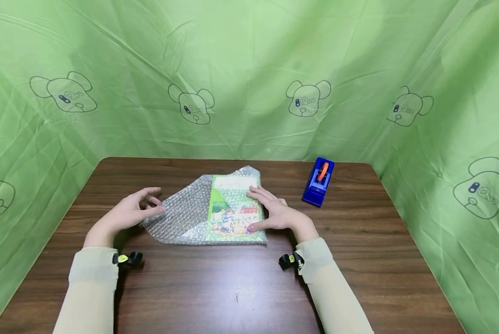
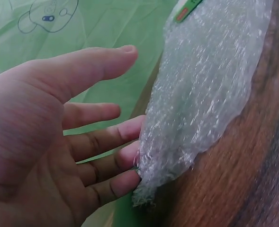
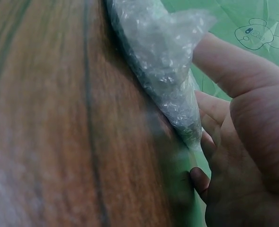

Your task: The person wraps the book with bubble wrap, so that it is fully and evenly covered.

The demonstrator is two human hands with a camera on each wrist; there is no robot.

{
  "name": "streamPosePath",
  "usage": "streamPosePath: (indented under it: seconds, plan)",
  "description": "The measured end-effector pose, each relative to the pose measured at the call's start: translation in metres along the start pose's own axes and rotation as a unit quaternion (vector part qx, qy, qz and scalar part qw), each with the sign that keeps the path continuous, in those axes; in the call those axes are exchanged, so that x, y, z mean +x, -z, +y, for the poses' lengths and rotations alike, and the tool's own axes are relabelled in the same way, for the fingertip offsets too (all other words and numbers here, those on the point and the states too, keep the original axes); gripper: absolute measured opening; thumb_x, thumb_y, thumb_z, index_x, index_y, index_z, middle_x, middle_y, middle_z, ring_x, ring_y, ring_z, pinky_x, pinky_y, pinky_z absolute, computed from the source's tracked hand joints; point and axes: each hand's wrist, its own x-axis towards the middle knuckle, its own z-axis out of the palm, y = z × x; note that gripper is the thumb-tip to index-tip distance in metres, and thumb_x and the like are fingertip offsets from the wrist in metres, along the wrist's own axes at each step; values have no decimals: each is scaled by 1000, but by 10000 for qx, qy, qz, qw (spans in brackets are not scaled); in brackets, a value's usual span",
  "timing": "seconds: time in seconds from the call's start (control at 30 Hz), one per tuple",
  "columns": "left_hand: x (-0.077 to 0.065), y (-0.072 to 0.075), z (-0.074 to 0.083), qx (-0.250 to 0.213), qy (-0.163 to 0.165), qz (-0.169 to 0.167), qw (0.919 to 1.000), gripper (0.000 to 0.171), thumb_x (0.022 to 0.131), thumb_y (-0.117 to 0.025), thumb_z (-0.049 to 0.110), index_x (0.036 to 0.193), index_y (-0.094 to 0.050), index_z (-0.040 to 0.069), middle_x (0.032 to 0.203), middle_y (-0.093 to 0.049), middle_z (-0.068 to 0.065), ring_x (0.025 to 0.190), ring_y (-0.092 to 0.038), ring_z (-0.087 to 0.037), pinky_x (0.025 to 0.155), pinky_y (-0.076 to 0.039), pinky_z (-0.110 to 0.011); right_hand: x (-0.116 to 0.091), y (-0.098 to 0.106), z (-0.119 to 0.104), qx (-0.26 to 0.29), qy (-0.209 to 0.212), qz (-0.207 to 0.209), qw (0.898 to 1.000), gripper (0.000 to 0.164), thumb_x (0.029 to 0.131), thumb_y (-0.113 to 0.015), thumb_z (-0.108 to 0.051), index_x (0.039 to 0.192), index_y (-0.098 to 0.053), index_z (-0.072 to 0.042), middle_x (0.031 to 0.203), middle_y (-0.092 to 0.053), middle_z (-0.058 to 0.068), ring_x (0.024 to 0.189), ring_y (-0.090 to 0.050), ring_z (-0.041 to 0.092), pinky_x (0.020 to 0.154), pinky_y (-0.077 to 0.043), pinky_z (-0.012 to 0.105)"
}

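Note:
A picture book [image 1: 232,208] with a green, colourful cover lies under clear bubble wrap [image 1: 182,213], whose loose part stretches left to a narrow end. My left hand [image 1: 134,208] is at that end. In the left wrist view, the fingertips [image 2: 130,156] meet the wrap's edge, the thumb stands apart and the fingers are loosely extended. My right hand [image 1: 276,213] rests at the book's right edge, thumb and forefinger spread over the wrapped cover. From the right wrist view, the thumb [image 3: 238,66] lies against the wrap's raised corner [image 3: 191,28], with the other fingers beside its edge.
A blue tape dispenser [image 1: 317,185] with an orange part stands right of the book, toward the back of the dark wooden table [image 1: 216,287]. Green fabric [image 1: 249,69] printed with bear heads hangs behind and at both sides.

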Motion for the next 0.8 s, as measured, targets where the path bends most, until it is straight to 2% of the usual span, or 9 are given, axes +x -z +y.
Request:
streamPosePath:
  seconds: [0.27,0.37,0.6,0.67,0.8]
  plan:
    - [-3,0,7,-367,51,-222,9991,71,98,-85,24,156,-52,-1,111,-69,-12,92,-66,-18,75,-56,-27,0,0,-1,-49,-9,9,10000,112,85,-87,-65,175,-29,-31,184,-8,-11,169,1,16,124,-6,83]
    - [-5,2,7,-564,-84,-306,9979,67,99,-82,16,155,-52,-3,109,-67,-13,91,-65,-17,75,-57,-27,0,0,0,-49,-25,-6,10000,112,85,-87,-66,175,-28,-32,184,-8,-11,169,1,15,124,-7,83]
    - [-8,7,5,-1028,-16,-415,9938,53,103,-74,11,150,-56,-4,107,-64,-13,93,-65,-13,79,-57,-24,1,0,0,-65,-50,7,10000,112,85,-87,-66,175,-29,-32,184,-8,-12,169,2,14,124,-6,82]
    - [-7,4,4,-1281,-117,-429,9908,51,104,-73,8,150,-56,-6,108,-65,-15,94,-66,-12,80,-59,-24,1,0,0,-77,-49,12,10000,111,85,-87,-66,175,-29,-32,184,-8,-12,169,2,14,124,-5,82]
    - [-3,-3,8,-1901,-443,-478,9796,50,105,-72,2,151,-55,-6,110,-66,-20,97,-69,-12,82,-62,-25,0,-1,0,-67,-32,18,10000,111,86,-87,-64,174,-29,-31,184,-8,-11,169,1,16,124,-7,82]
